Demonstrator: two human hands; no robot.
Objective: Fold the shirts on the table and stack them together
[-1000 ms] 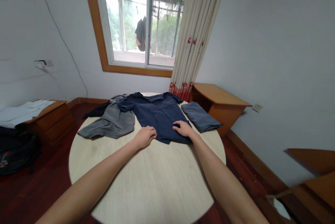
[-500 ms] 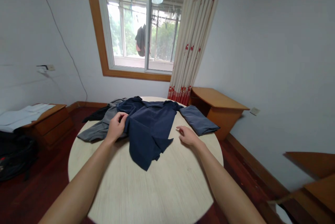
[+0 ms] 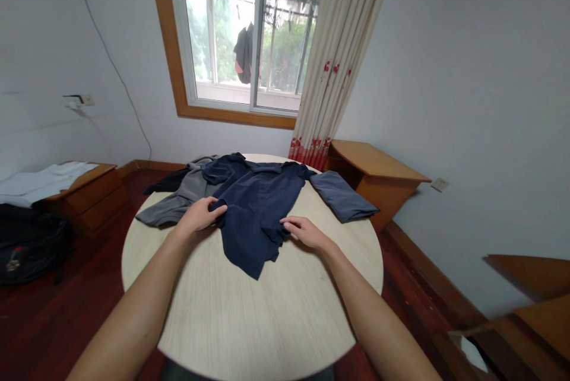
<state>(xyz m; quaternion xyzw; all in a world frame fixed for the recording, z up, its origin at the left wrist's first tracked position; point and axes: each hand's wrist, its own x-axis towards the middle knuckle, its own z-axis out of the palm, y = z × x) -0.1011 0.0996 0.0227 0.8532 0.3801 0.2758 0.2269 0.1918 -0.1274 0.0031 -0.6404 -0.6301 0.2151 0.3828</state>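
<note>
A dark navy shirt [image 3: 253,203] lies spread on a round pale table [image 3: 249,321], its collar toward the window and its lower edge uneven and partly folded. My left hand [image 3: 202,213] rests at the shirt's left side, thumb and fingers apart on the cloth. On the opposite side, my right hand [image 3: 305,231] has its fingertips closed on the shirt's right edge near the bunched lower part. Grey clothing [image 3: 182,197] lies to the left, partly under the navy shirt. A folded dark grey garment [image 3: 342,196] sits at the table's right.
Behind the table are a window and a patterned curtain [image 3: 329,66]. A wooden desk [image 3: 378,161] stands at the back right. At the left, a low wooden cabinet [image 3: 95,197] bears white sheets, with a black bag [image 3: 31,244] before it.
My right hand has moved left onto the shirt's edge, and the pointed flap there has folded inward. My left hand has opened its pinch. The view has shifted slightly.
</note>
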